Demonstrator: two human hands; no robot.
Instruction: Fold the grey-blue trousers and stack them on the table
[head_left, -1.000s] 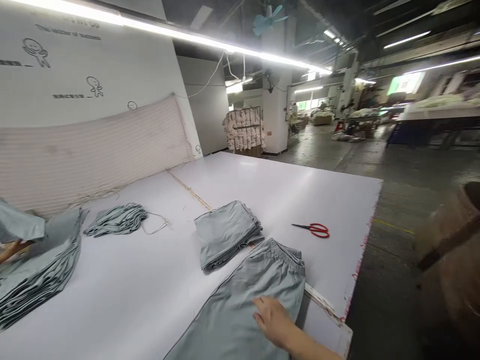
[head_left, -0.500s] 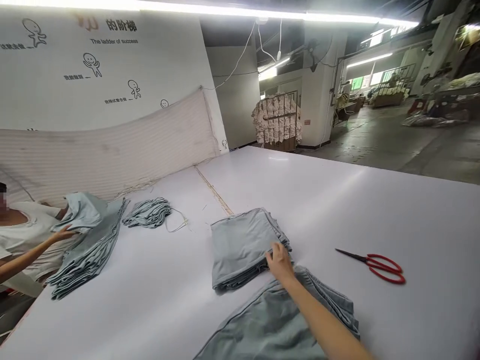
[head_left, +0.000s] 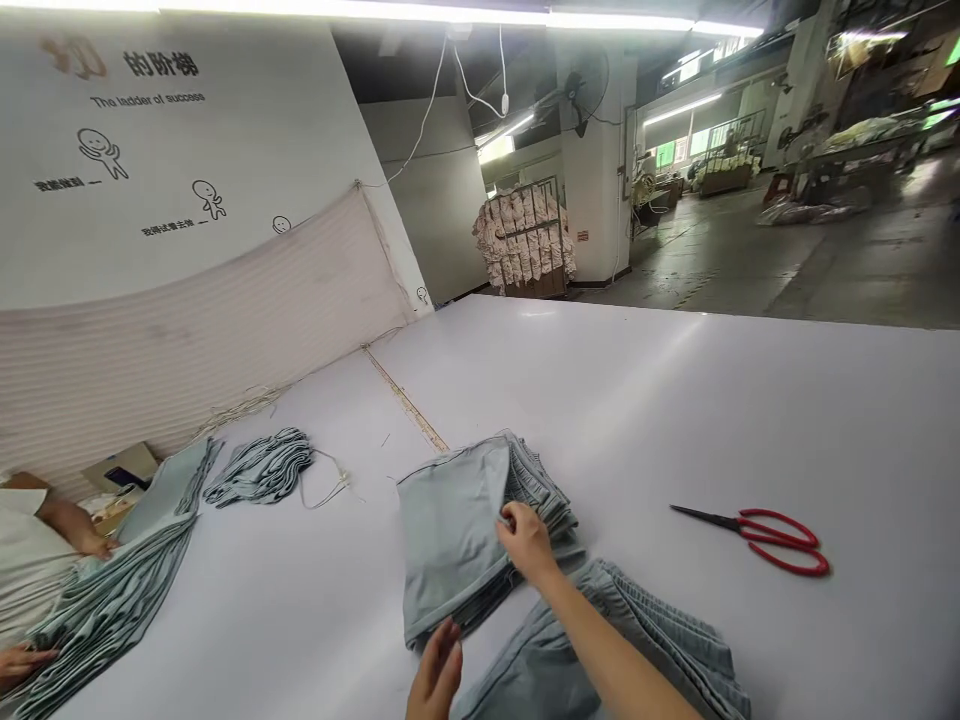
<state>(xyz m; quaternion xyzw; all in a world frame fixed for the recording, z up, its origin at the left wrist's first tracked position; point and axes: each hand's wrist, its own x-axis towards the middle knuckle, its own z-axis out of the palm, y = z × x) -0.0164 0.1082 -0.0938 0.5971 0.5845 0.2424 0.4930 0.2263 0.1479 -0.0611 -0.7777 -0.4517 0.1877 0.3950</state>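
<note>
A stack of folded grey-blue pants (head_left: 454, 530) lies on the white table. My right hand (head_left: 527, 540) pinches the edge of the top pair at the stack's right side and lifts it a little, so gathered elastic waistbands show beneath. My left hand (head_left: 437, 672) is by the stack's near corner, fingers stretched out and holding nothing; whether it touches the cloth I cannot tell. Closer to me, under my right forearm, lies a second pile of grey-blue pants (head_left: 660, 625), partly hidden by the arm.
Red-handled scissors (head_left: 780, 538) lie to the right on the table (head_left: 750, 420). A bunched bundle of cloth (head_left: 262, 468) with a string is at the left. Beyond it, a co-worker's hands (head_left: 94, 540) are at a long pile of grey-blue pieces (head_left: 127, 580).
My right hand has moved slightly left and pulled up the top pair's edge, uncovering the waistbands. My left hand has come into view from below. The view has turned right.
</note>
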